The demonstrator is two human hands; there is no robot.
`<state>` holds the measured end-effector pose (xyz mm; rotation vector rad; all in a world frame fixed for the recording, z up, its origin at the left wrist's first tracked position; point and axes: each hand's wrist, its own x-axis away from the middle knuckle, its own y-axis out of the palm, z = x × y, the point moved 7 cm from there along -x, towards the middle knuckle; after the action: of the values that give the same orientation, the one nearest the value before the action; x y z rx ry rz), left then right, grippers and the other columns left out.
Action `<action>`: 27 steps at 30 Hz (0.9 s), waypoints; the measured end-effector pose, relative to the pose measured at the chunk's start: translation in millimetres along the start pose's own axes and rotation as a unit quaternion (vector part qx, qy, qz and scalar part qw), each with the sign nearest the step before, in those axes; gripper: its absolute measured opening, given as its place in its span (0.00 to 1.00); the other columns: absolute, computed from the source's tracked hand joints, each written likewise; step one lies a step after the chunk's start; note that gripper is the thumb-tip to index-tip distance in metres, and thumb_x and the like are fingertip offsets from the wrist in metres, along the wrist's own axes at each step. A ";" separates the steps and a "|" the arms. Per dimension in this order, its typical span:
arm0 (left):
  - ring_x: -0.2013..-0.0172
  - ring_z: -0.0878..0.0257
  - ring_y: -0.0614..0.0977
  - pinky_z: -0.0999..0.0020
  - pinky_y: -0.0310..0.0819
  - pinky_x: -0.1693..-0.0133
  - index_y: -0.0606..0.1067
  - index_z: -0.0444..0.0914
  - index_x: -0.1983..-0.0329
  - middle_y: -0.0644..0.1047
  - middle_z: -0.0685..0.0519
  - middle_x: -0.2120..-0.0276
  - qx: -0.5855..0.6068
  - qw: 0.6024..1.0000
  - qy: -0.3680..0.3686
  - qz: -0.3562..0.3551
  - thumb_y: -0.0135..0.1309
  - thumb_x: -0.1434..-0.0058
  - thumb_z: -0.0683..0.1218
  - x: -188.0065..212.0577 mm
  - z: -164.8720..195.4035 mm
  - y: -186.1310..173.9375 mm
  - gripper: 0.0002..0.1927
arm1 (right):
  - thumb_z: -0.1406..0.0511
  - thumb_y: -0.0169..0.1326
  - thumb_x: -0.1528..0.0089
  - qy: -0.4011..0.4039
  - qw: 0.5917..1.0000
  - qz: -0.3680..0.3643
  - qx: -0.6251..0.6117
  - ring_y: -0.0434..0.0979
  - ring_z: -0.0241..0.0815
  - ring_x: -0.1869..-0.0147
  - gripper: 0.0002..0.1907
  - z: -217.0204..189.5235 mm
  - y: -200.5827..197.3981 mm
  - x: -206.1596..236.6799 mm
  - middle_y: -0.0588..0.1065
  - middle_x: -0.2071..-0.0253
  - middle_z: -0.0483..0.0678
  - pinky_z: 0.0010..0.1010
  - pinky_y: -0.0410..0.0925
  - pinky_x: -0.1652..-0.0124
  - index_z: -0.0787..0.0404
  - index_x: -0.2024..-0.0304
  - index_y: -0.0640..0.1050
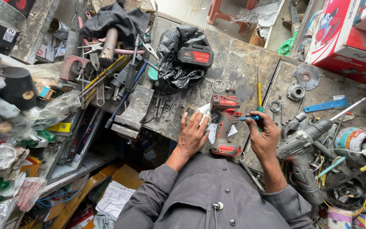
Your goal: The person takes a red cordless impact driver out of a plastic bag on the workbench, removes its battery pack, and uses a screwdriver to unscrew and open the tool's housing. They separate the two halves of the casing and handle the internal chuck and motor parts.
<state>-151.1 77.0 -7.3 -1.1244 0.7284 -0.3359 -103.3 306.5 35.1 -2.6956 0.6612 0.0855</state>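
We looked down on a scarred metal bench (238, 63). A red and black plastic drill body (224, 125) lay on white paper at its near edge, between the hands. Our left hand (192, 135) rested flat, fingers spread, touching its left side. Our right hand (262, 135) pinched a thin blue-handled screwdriver (247, 118), tip at the casing. We judged that the tip could slip and gouge the plastic, as the left hand only steadied the body. A grey drill (303, 142) lay just right.

Red and black on a grey bench

A red-and-black drill body (224, 125) is seen on white paper (212, 130); a blue-handled screwdriver (249, 118), a yellow-handled one (259, 90) and a black bag (175, 63) are shown.
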 end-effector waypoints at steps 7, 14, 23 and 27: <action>0.42 0.53 0.74 0.49 0.54 0.33 0.75 0.35 0.44 0.75 0.46 0.47 0.137 0.989 0.003 0.056 0.61 0.42 0.50 -6.8 25.3 -24.9 0.25 | 0.66 0.62 0.33 -0.045 0.998 -0.003 0.040 0.80 0.32 0.58 0.12 -11.5 16.9 -15.8 0.81 0.61 0.47 0.24 0.72 0.57 0.66 0.50 0.79; 0.61 0.50 0.76 0.55 0.69 0.56 0.77 0.33 0.54 0.76 0.46 0.64 0.238 0.970 0.009 -0.041 0.64 0.39 0.49 -14.2 37.1 -25.9 0.17 | 0.67 0.61 0.33 -0.089 0.993 -0.036 0.062 0.83 0.36 0.56 0.11 -16.3 40.5 -29.8 0.81 0.59 0.49 0.26 0.73 0.57 0.65 0.50 0.79; 0.53 0.43 0.76 0.52 0.68 0.50 0.69 0.28 0.39 0.74 0.40 0.53 0.231 0.965 -0.126 -0.011 0.68 0.49 0.60 -85.4 -12.6 10.9 0.43 | 0.61 0.46 0.24 0.083 0.996 0.001 -0.041 0.75 0.35 0.60 0.11 67.3 14.3 -22.6 0.76 0.62 0.52 0.26 0.68 0.56 0.61 0.45 0.73; 0.50 0.40 0.76 0.48 0.70 0.49 0.70 0.32 0.47 0.73 0.37 0.53 0.203 0.947 -0.160 -0.190 0.73 0.66 0.69 -109.2 -22.5 67.4 0.52 | 0.54 0.50 0.29 0.137 0.978 -0.081 0.132 0.75 0.44 0.62 0.19 88.4 22.0 -7.7 0.76 0.63 0.58 0.35 0.67 0.60 0.63 0.49 0.77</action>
<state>-253.0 153.4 -34.5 -0.8878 0.1366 -0.5844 -117.9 323.6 -53.5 -2.5097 0.4870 -0.3945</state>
